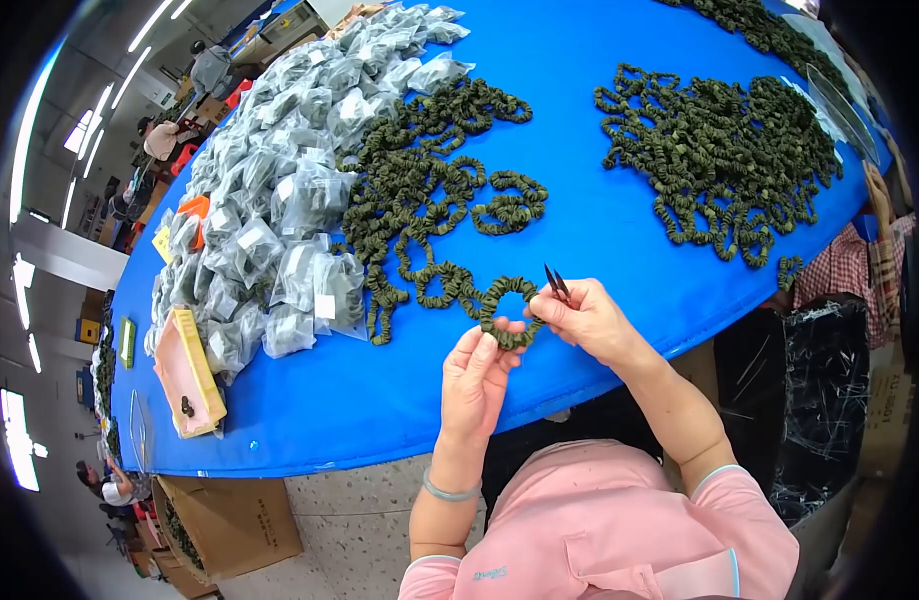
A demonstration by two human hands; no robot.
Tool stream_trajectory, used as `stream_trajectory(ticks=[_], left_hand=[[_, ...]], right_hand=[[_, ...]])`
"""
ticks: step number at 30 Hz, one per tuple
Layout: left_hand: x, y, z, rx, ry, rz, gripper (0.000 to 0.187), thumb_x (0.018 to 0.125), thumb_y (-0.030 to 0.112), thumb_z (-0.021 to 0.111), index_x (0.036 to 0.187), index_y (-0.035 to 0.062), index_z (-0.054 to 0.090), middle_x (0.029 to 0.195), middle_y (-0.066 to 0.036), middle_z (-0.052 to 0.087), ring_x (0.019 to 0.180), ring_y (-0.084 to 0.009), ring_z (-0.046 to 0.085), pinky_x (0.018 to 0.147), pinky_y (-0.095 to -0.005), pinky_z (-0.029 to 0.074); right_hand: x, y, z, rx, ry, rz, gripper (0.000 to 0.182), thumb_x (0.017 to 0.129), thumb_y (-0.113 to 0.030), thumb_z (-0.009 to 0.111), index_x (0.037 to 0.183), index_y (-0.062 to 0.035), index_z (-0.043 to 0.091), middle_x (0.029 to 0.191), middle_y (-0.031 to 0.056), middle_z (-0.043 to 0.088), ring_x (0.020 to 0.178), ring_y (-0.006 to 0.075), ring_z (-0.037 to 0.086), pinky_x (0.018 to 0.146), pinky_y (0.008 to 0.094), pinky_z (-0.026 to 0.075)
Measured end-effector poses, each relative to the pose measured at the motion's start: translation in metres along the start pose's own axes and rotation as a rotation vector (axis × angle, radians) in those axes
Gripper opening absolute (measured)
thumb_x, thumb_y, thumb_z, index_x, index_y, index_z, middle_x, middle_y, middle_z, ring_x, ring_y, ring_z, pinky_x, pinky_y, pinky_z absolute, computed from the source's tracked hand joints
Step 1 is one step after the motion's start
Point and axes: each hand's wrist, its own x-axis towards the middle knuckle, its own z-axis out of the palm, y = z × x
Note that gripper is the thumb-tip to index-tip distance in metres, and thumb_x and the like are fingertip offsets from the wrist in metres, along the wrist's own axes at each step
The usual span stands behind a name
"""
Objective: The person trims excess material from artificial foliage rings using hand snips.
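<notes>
Between my two hands, over the blue table [380,400], is a dark green scrunchie [493,297]. My left hand [477,372] pinches its lower edge between thumb and fingers. My right hand [592,318] grips its right side and also holds small black-tipped snips [557,284], with the points up. A loose heap of similar green scrunchies [410,190] lies just beyond my hands. Another, larger heap of them [720,160] spreads over the right part of the table.
Clear plastic bags [300,190] are piled at the left. A yellow-edged tray [192,375] stands near the table's left front edge. Below are a cardboard box [230,525] and a black plastic-lined bin [822,405]. Several people sit far left.
</notes>
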Motion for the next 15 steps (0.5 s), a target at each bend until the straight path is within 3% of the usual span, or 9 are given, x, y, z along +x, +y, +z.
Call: stream_trajectory(ticks=[4,9,13,14,15], left_hand=[[-0.001,-0.004,0.007,0.197,0.130,0.194,0.027,0.089,0.009,0.060,0.113,-0.0020,0.057,0.103,-0.013,0.063,0.089,-0.0183,0.057,0.072,-0.0265,0.049],[-0.005,0.003,-0.003,0.881,-0.034,0.546,0.027,0.085,0.006,0.063,0.111,-0.0011,0.059,0.101,-0.013,0.064,0.087,-0.0164,0.057,0.071,-0.0253,0.049],[-0.008,0.006,-0.008,1.436,-0.172,0.821,0.028,0.083,0.003,0.066,0.110,-0.0004,0.061,0.098,-0.013,0.064,0.085,-0.0149,0.057,0.070,-0.0244,0.049],[-0.008,0.005,-0.007,1.433,-0.171,0.823,0.028,0.083,0.003,0.066,0.110,-0.0004,0.061,0.098,-0.013,0.064,0.085,-0.0149,0.057,0.070,-0.0244,0.049],[-0.011,0.002,-0.005,1.122,-0.102,0.623,0.028,0.083,0.003,0.066,0.110,-0.0003,0.061,0.097,-0.013,0.065,0.082,-0.0141,0.056,0.069,-0.0235,0.048]], right_hand=[[0.002,-0.004,-0.003,-0.038,-0.009,0.022,0.020,0.088,-0.019,0.064,0.077,-0.0027,0.066,0.055,-0.0026,0.049,0.043,0.0018,0.034,0.038,0.0160,0.024],[0.003,-0.006,0.000,-0.149,-0.097,0.107,0.020,0.089,-0.020,0.063,0.077,-0.0031,0.065,0.051,-0.0036,0.047,0.040,0.0022,0.033,0.036,0.0164,0.023],[0.002,-0.006,0.000,-0.100,-0.113,0.182,0.016,0.086,-0.017,0.065,0.080,-0.0027,0.067,0.061,-0.0007,0.052,0.048,0.0044,0.040,0.041,0.0164,0.029],[0.001,-0.006,0.001,-0.103,-0.112,0.182,0.016,0.086,-0.017,0.065,0.080,-0.0027,0.067,0.061,-0.0007,0.052,0.048,0.0044,0.040,0.041,0.0164,0.029],[-0.003,-0.006,0.005,-0.176,-0.046,0.039,0.014,0.084,-0.016,0.066,0.081,-0.0027,0.067,0.065,0.0002,0.053,0.051,0.0053,0.042,0.043,0.0166,0.031]])
